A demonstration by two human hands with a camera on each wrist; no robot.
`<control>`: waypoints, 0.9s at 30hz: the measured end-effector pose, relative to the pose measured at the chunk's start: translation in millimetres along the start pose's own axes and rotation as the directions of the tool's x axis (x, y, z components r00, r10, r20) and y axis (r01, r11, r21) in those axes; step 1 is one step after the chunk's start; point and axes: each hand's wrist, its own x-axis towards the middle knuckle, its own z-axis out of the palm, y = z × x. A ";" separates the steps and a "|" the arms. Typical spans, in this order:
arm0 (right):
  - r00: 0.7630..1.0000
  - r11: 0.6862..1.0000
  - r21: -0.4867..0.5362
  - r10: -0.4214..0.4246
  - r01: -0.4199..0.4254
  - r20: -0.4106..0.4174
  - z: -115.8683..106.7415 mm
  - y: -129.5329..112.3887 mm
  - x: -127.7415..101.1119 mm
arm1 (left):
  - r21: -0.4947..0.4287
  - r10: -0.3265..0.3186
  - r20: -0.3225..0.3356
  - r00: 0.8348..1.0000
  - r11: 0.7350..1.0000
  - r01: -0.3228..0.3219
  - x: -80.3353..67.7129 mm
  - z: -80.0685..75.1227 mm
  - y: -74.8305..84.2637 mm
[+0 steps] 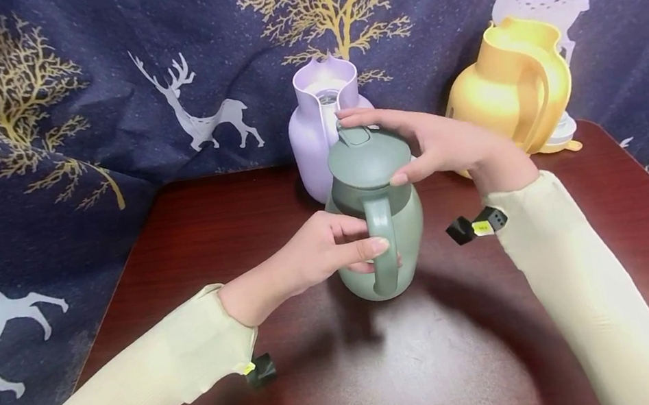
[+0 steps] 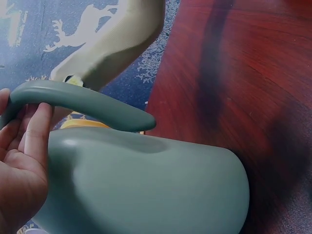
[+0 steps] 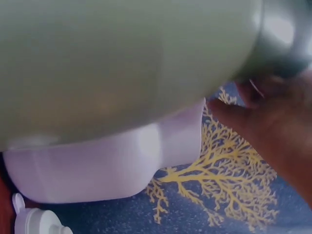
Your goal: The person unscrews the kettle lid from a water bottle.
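Note:
A green vacuum jug (image 1: 406, 232) with a darker green lid (image 1: 369, 158) stands upright in the middle of the head view, its handle towards me. My left hand (image 1: 331, 246) grips that handle (image 1: 383, 243), thumb on the near side and fingers passing behind it. From the right, my right hand (image 1: 427, 136) holds the lid, thumb at the near rim and fingers reaching over to the spout side. In the left wrist view the handle (image 2: 87, 100) lies across the fingers. The jug's body (image 3: 122, 68) fills the top of the right wrist view.
Behind the green jug stands a lilac jug (image 1: 306, 143) with an open top. A yellow jug (image 1: 484, 100) is at the back right, with a white and yellow lid (image 1: 564, 133) beside it. Dark patterned cloth (image 1: 104, 143) hangs behind the reddish-brown table (image 1: 178, 223).

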 end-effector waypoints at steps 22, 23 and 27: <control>0.981 0.969 0.246 -0.079 0.033 0.180 -23.8 -10.9 19.9 | -0.017 0.007 0.004 1.000 1.000 -0.007 0.5 3.4 -2.9; 0.998 0.978 0.208 -0.035 0.024 0.051 -16.8 -16.8 17.5 | -0.020 0.008 0.002 1.000 1.000 -0.008 0.1 3.4 -2.8; 0.911 0.983 0.048 0.184 -0.179 -0.368 16.6 -38.7 3.4 | -0.032 0.000 -0.017 1.000 1.000 0.000 -1.3 3.0 -3.2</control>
